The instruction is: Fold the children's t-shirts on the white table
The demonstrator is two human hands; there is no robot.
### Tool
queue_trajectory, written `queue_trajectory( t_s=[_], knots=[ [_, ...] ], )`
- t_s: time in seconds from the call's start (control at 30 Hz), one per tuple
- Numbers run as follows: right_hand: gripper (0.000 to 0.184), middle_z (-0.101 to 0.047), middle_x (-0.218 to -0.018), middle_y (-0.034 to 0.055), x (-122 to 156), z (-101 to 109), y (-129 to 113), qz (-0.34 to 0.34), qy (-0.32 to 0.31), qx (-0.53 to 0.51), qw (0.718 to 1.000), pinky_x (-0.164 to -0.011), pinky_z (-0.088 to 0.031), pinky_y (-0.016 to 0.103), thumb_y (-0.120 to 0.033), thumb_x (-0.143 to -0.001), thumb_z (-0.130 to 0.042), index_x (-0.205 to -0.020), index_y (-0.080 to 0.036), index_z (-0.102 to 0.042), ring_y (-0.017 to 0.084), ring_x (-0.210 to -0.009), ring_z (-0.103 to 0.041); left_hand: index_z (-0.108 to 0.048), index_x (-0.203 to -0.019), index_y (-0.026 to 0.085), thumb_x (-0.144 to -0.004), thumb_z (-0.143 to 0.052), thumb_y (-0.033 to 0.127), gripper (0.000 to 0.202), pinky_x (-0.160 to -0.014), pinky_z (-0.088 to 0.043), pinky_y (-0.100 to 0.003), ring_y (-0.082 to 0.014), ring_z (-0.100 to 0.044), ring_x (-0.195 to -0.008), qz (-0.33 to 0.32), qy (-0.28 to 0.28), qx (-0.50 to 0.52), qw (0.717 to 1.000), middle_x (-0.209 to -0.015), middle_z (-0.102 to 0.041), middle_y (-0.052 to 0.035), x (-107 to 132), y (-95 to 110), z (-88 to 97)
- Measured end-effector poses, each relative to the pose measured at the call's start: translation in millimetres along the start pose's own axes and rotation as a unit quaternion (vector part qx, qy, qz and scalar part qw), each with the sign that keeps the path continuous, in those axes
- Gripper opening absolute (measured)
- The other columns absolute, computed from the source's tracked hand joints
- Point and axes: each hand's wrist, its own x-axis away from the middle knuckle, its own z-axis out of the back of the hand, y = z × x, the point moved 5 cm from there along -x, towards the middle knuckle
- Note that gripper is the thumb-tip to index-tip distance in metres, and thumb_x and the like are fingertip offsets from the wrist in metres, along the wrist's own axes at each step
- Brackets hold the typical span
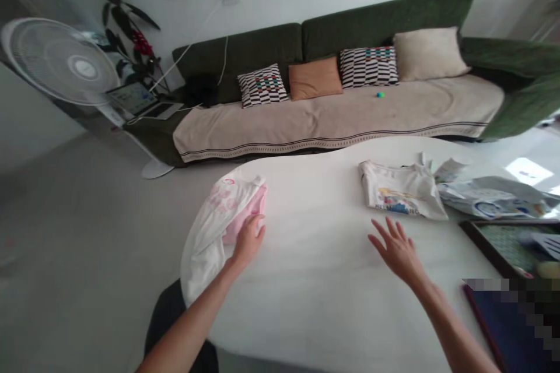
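Observation:
At the left end of the white table (pixel 315 280), my left hand (pixel 249 240) is at the lower right edge of a folded pink cloth (pixel 245 217). Its fingers are slightly bent, with thumb and forefinger apart, and I see nothing pinched between them. A crumpled white garment (pixel 210 245) with a pale pink print partly covers the pink cloth and droops toward the table's edge. My right hand (pixel 396 247) is open, fingers spread, seemingly above the tabletop. Just beyond its fingertips lies a folded white T-shirt (pixel 402 189) with a colourful print and lettering.
Crinkled plastic packaging (pixel 494 195) lies right of the T-shirt. Nearer me at the right are a dark-rimmed tray (pixel 485 242) with items and a dark blue flat object (pixel 503 320). A green sofa (pixel 258 46) with cushions stands behind; a white fan (pixel 61 61) is at left.

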Motion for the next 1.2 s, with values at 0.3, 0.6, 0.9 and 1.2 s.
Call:
queue_trajectory(
  t_s=[0.3, 0.6, 0.9, 1.2],
  knots=[
    [0.036, -0.046, -0.127, 0.0143, 146.4, -4.4, -112.0, 0.039, 0.002, -0.182, 0.983, -0.090, -0.041, 0.046, -0.037, -0.083, -0.037, -0.108, -0.020, -0.057, 0.028, -0.121, -0.038, -0.061, -0.083, 0.017, -0.067, -0.057, 0.025, 0.018, -0.072, -0.043, -0.027, -0.0192, -0.058, -0.076, 0.268, 0.052, -0.038, 0.961, -0.076, -0.063, -0.0035, 74.4, -135.0, 112.2],
    [0.043, -0.053, -0.120, 0.0091, 152.9, 42.1, -211.3, 0.012, -0.118, -0.507, 0.854, -0.085, -0.045, 0.041, -0.040, -0.077, -0.050, -0.119, -0.027, -0.048, 0.024, -0.108, -0.052, -0.055, -0.068, 0.017, -0.079, -0.038, 0.032, 0.026, -0.057, -0.036, -0.020, -0.0135, -0.051, -0.067, 0.222, 0.088, 0.045, 0.970, -0.066, -0.058, -0.0015, 40.2, -18.5, 98.3],
    [0.040, -0.063, -0.091, 0.0055, 169.4, 51.5, -184.7, -0.104, 0.009, -0.571, 0.815, -0.073, -0.045, 0.031, -0.030, -0.066, -0.054, -0.104, -0.017, -0.051, 0.020, -0.083, -0.057, -0.054, -0.076, 0.015, -0.069, -0.056, 0.040, 0.027, -0.055, -0.041, -0.018, -0.0098, -0.052, -0.062, 0.198, -0.202, 0.528, 0.800, -0.069, -0.055, -0.0005, 123.9, 140.7, -29.9],
    [0.011, -0.058, -0.061, -0.0014, 204.8, 58.4, -139.3, -0.139, -0.042, -0.454, 0.879, -0.058, -0.041, 0.025, -0.023, -0.064, -0.049, -0.066, -0.017, -0.057, 0.016, -0.063, -0.055, -0.050, -0.107, 0.022, -0.067, -0.058, 0.027, 0.041, -0.081, -0.045, -0.037, -0.0197, -0.057, -0.092, 0.173, -0.205, 0.329, 0.905, -0.099, -0.059, -0.0079, 136.0, 77.2, -8.7]
  ],
)
